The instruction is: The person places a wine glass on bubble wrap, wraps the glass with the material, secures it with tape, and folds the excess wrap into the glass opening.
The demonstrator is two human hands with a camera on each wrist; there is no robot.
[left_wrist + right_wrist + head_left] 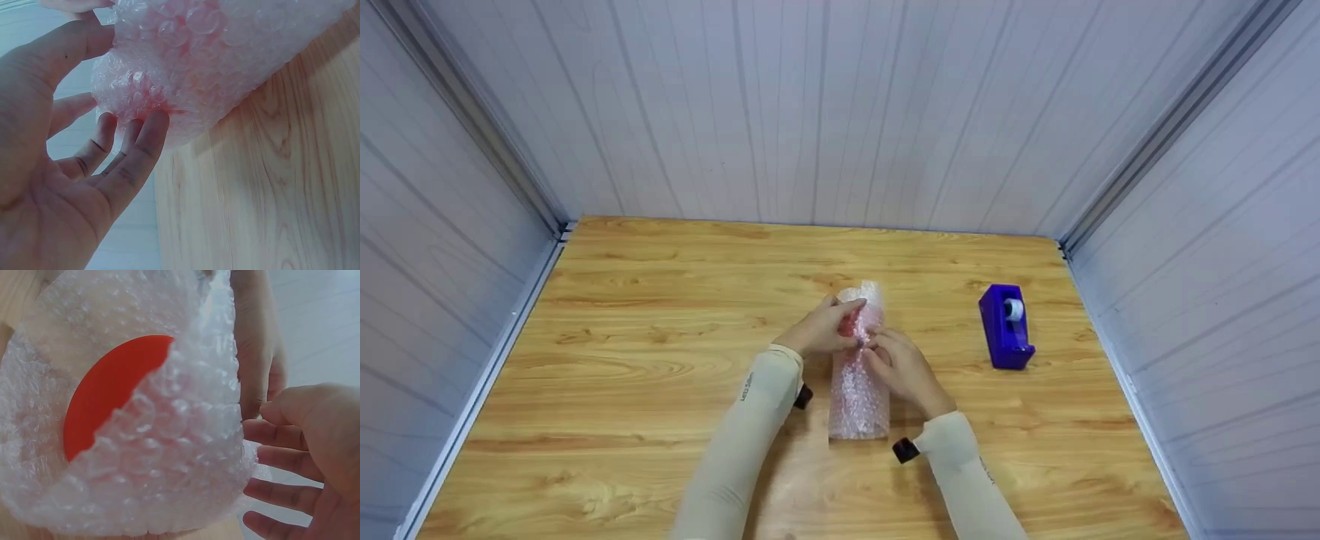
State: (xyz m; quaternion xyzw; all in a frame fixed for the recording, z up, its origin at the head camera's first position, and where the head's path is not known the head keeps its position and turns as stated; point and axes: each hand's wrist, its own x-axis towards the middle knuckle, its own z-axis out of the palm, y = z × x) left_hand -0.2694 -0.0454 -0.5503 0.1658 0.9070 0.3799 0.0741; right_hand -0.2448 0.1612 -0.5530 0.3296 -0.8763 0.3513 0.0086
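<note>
A sheet of bubble wrap (859, 405) lies rolled into an upright-pointing tube on the table, its long side running away from me. Inside it sits a red object with a rounded edge (107, 396), mostly covered by the wrap. From the left side, my left hand (825, 328) holds the roll, fingertips pressed into the plastic in the left wrist view. My right hand (906, 367) pinches the wrap's loose edge from the right, thumb and forefinger close together there, other fingers extended along it. Both hands meet near the roll's far half.
To the right on the wood-grain table (660, 360) stands a blue tape dispenser (1005, 330) with a roll of tape (1014, 310). White panel walls (810, 112) enclose the table at the back and both sides.
</note>
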